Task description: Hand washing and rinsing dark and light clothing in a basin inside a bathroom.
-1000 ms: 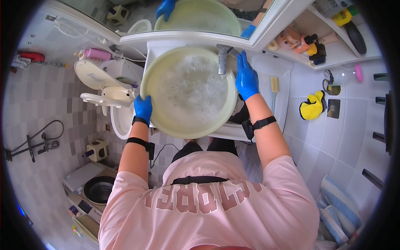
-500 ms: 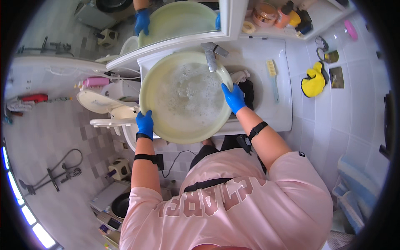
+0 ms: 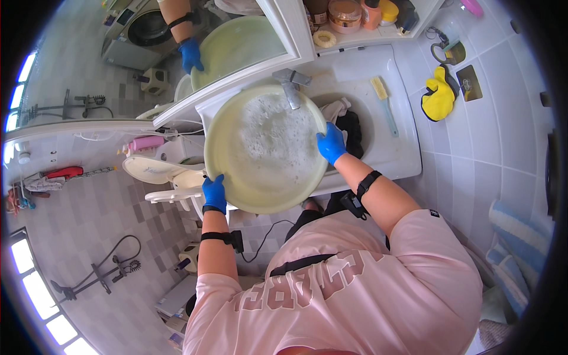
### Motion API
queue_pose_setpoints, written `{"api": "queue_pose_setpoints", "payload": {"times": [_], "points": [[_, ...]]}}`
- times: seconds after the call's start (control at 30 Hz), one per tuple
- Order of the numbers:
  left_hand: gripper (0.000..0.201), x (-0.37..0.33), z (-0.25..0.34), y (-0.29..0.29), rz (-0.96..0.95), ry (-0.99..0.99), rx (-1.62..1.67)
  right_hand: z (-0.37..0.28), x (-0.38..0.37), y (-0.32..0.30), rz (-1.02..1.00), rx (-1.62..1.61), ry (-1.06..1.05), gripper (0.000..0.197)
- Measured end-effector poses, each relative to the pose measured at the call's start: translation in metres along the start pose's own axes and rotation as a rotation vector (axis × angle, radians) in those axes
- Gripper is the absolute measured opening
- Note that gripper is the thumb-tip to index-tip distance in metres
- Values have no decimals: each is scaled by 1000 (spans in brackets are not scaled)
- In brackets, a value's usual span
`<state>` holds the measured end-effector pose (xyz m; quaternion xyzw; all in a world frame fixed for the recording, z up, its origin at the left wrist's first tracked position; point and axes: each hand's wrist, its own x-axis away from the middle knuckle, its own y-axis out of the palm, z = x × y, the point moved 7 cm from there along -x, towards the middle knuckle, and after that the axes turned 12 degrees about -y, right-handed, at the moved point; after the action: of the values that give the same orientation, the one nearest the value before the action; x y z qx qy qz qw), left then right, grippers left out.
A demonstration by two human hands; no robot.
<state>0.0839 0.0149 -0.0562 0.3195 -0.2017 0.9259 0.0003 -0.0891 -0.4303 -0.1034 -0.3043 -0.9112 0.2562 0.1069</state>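
Tiled bathroom, white ceramic washbasin (image 3: 402, 155) under a mirror. Large pale-yellow round plastic basin (image 3: 263, 148) of soapy water held tilted over it, blue-gloved left hand (image 3: 213, 193) and right hand (image 3: 331, 142) curled tight on opposite rims. Seemingly mid-pour; next calls for a steady further tilt toward the drain.

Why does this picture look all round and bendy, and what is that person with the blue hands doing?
The camera sits on the person's head and looks straight down, so you see the pink shirt from above. Its lens is very wide, which bends straight lines near the edges.

The blue hands are just hands in rubber gloves. The left hand grips the near rim of a big pale yellow basin, and the right hand grips the rim on the other side. The basin has soapy, bubbly water in it and is held over a white sink, under the tap.

On the sink lies a scrubbing brush. A yellow glove hangs on the tiled wall. The mirror above shows the basin and a hand again.
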Motion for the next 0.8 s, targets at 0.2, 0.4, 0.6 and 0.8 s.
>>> {"api": "queue_pose_setpoints", "payload": {"times": [0.2, 0.4, 0.6, 0.8], "points": [[29, 14, 4, -2, -3, -54, 23, 1, 12, 5, -21, -26, 62, 29], [29, 27, 3, -10, -13, -77, 24, -6, 20, 4, -75, -11, 101, 29], [30, 35, 5, -15, -13, -85, 43, -4, 22, 8, -88, -2, 59, 29], [32, 65, 7, -26, -20, -122, -32, -14, 34, 11, -98, -46, -12, 27]]}}
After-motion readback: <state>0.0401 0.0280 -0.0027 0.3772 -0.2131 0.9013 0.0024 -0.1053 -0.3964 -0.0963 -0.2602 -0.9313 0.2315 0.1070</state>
